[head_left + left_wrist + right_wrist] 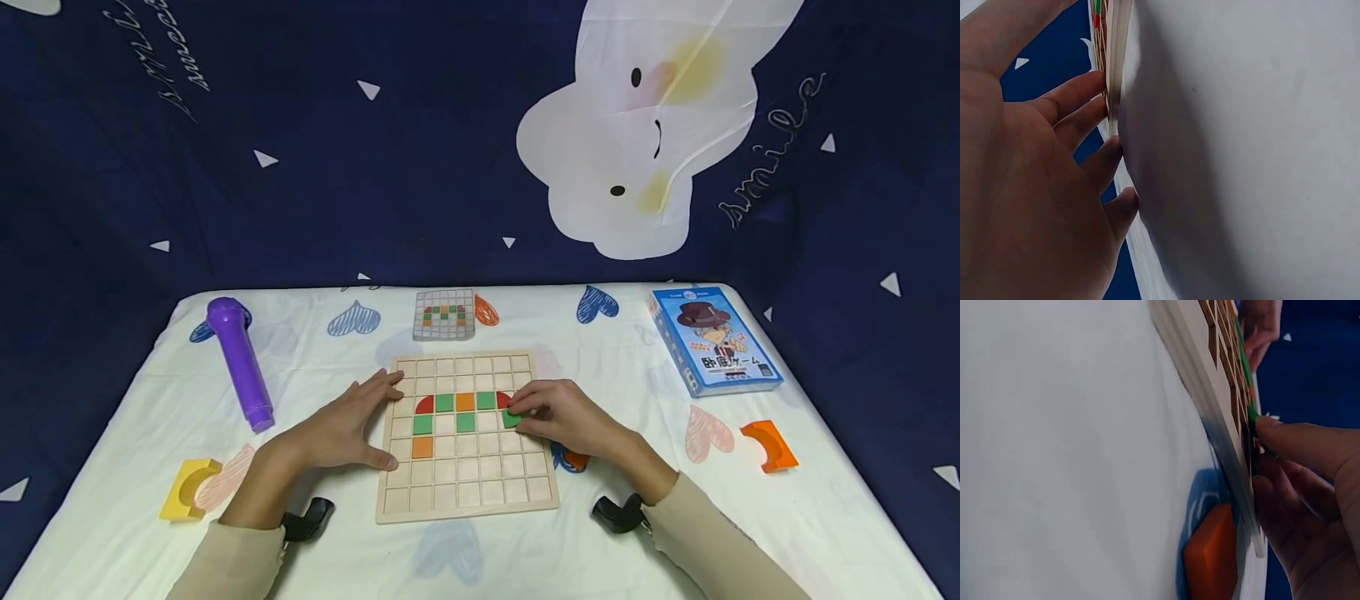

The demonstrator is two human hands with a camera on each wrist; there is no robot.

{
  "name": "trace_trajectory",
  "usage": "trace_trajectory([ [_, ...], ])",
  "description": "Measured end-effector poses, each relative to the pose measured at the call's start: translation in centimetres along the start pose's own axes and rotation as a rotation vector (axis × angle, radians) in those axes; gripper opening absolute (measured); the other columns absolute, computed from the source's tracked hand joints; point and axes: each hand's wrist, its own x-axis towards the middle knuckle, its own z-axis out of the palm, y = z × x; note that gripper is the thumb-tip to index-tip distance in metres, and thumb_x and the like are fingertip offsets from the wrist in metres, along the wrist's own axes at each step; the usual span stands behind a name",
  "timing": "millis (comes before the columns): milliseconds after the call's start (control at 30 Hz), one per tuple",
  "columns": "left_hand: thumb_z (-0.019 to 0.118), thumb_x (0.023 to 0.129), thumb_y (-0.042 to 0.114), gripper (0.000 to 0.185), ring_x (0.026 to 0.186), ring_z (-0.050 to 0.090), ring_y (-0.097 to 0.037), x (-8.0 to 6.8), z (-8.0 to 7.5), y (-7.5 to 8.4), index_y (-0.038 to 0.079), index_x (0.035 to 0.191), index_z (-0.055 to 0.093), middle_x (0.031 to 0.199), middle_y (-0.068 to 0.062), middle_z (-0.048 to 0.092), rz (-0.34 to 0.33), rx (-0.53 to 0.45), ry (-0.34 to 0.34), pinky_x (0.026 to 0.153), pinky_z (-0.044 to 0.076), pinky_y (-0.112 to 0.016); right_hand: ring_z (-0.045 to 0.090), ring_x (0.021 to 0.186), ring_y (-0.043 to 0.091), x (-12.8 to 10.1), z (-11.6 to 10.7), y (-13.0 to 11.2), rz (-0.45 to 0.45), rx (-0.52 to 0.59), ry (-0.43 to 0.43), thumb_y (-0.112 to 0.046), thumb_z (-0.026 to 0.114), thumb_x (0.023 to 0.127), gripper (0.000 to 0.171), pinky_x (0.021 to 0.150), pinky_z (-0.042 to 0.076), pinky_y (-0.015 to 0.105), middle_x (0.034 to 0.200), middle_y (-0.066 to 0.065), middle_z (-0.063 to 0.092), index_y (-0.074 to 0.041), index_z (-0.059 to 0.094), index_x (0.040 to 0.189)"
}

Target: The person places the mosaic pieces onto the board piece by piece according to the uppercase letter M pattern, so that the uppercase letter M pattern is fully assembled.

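Note:
A wooden grid board (468,497) lies in the middle, with red quarter-round, green and orange tiles in several cells. My right hand (572,417) pinches a green square tile (512,418) between thumb and fingers, over the board's right side under a red quarter-round tile (503,400). In the right wrist view the thumb presses on the green tile's edge; part of the tile is hidden. My left hand (339,427) is spread along the board's left edge, thumb and fingertips touching it. An orange square tile (422,447) sits in the left part of the grid.
Behind the board stands a small pattern card (444,317) with a similar design. A purple microphone-shaped toy (242,367) and yellow arch block (189,490) lie left. A blue game box (712,342) and orange arch block (770,447) lie right. Another orange block (1211,553) sits beside the board.

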Motion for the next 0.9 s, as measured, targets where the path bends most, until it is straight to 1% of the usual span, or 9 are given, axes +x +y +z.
trace_trajectory([
  [167, 0.092, 0.065, 0.045, 0.089, 0.160, 0.015, -0.040, 0.03, -0.01, -0.03, 0.009, 0.136, 0.052, 0.169, -0.010, 0.030, -0.002, 0.002, -0.002, 0.129, 0.012, -0.066, 0.067, 0.103, 0.009, 0.19, 0.14, -0.32, 0.022, -0.010, -0.010, -0.016, 0.079, 0.088, 0.018, 0.088, 0.059, 0.023, 0.110, -0.006, 0.073, -0.014, 0.081, 0.106],
  [467, 0.092, 0.065, 0.044, 0.088, 0.160, 0.016, -0.039, -0.01, 0.00, 0.00, 0.009, 0.135, 0.052, 0.169, -0.009, 0.030, -0.007, 0.004, -0.002, 0.129, 0.012, -0.066, 0.066, 0.101, 0.008, 0.39, 0.40, -0.67, 0.072, -0.018, -0.029, -0.015, 0.079, 0.088, 0.017, 0.087, 0.057, 0.023, 0.108, -0.007, 0.072, -0.016, 0.081, 0.105],
  [900, 0.091, 0.065, 0.044, 0.088, 0.160, 0.016, -0.040, -0.02, -0.01, 0.02, 0.009, 0.135, 0.052, 0.169, -0.009, 0.030, 0.001, 0.000, 0.001, 0.129, 0.013, -0.067, 0.066, 0.102, 0.009, 0.39, 0.42, -0.62, 0.068, -0.017, -0.047, -0.014, 0.078, 0.089, 0.015, 0.088, 0.058, 0.023, 0.108, -0.007, 0.071, -0.015, 0.081, 0.103],
])
